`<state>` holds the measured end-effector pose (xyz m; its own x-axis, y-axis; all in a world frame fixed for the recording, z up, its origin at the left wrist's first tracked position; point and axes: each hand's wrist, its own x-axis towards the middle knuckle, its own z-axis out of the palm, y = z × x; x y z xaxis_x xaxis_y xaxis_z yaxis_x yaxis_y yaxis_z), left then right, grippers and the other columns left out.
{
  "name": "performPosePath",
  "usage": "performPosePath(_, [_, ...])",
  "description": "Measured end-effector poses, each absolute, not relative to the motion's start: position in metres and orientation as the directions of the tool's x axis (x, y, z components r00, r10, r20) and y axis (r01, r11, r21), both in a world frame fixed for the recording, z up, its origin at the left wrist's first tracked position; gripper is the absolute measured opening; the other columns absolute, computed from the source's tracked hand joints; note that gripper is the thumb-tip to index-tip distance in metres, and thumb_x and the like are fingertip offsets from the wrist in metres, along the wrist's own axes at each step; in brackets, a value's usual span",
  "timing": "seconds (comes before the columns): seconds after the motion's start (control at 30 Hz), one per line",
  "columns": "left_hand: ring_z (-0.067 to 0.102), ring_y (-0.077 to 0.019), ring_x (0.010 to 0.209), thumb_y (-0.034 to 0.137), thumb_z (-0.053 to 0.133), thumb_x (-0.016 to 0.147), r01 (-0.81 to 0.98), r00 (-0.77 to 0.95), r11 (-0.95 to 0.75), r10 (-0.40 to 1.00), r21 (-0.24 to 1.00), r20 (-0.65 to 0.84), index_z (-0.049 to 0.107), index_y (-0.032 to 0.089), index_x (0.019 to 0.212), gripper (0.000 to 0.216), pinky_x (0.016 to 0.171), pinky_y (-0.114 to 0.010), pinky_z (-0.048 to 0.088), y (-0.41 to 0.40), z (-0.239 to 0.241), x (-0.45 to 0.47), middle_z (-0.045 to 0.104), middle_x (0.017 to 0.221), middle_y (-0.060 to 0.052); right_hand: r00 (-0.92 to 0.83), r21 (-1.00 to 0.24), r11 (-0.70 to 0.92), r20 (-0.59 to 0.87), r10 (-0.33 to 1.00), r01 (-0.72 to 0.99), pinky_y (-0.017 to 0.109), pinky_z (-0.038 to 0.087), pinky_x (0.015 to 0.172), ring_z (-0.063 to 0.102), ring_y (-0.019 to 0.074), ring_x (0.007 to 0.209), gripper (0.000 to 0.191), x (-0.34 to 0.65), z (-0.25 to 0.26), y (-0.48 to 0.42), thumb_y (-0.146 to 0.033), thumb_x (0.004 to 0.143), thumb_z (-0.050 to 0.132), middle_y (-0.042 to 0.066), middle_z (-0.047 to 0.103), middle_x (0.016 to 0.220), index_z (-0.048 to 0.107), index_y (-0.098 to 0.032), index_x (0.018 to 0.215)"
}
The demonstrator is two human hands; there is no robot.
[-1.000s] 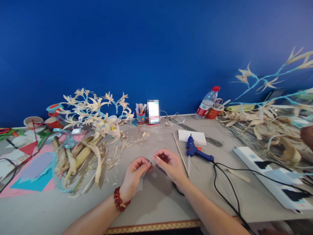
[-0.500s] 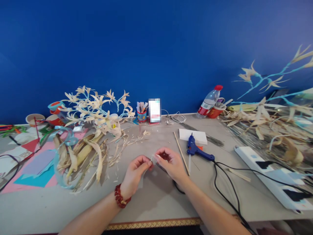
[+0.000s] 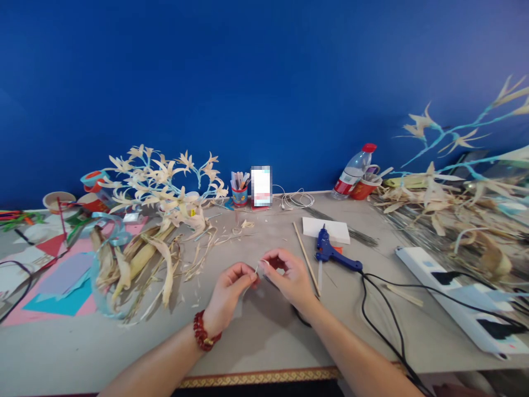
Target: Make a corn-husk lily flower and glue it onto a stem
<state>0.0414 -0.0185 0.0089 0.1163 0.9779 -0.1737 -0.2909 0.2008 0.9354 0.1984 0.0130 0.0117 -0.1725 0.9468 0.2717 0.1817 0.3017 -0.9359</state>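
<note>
In the head view, my left hand (image 3: 232,284) and my right hand (image 3: 291,275) meet above the middle of the table, fingertips close together. Both are closed in a pinch on a thin pale strip (image 3: 257,268), perhaps husk; its exact kind is too small to tell. A red bead bracelet (image 3: 205,332) circles my left wrist. To the right of my right hand lie a wooden stick (image 3: 306,259) and a blue glue gun (image 3: 330,249), its nozzle on a white block (image 3: 342,229). Left of my left hand are dried corn husks (image 3: 140,259).
Pale husk flowers on blue stems (image 3: 165,176) stand at the back left. A marker cup (image 3: 239,193), a blurred phone (image 3: 261,187) and a tilted bottle (image 3: 351,173) line the blue wall. A white power strip (image 3: 430,275) with black cords (image 3: 382,309) lies at right. Coloured paper (image 3: 61,300) covers the left.
My fingertips have shifted very slightly on the thin pale strip, which shows a little differently between them. On the right, the blue-stemmed husk flowers have moved a little.
</note>
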Motion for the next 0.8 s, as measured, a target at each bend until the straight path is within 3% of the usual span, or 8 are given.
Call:
performPosePath(0.2, [0.052, -0.0128, 0.067, 0.021, 0.064, 0.077, -0.299, 0.120, 0.190, 0.980, 0.935, -0.161, 0.063, 0.015, 0.069, 0.010, 0.068, -0.025, 0.039, -0.0181, 0.0082, 0.0411, 0.061, 0.065, -0.001, -0.167, -0.915, 0.369, 0.342, 0.924, 0.165, 0.022, 0.048, 0.060, 0.059, 0.0128, 0.064, 0.009, 0.1992, 0.0094, 0.0126, -0.026, 0.083, 0.062, 0.001, 0.063, 0.077, 0.063, -0.020, 0.088])
performPosePath(0.8, [0.053, -0.0127, 0.067, 0.022, 0.064, 0.077, -0.271, 0.131, 0.196, 0.977, 0.942, -0.166, 0.062, 0.016, 0.068, 0.011, 0.069, -0.024, 0.039, -0.0197, 0.0088, 0.0420, 0.061, 0.065, -0.001, -0.205, -0.924, 0.317, 0.275, 0.939, 0.214, 0.020, 0.044, 0.052, 0.059, 0.0132, 0.065, 0.014, 0.1998, 0.0113, 0.0131, -0.027, 0.083, 0.061, 0.001, 0.062, 0.075, 0.062, -0.020, 0.095])
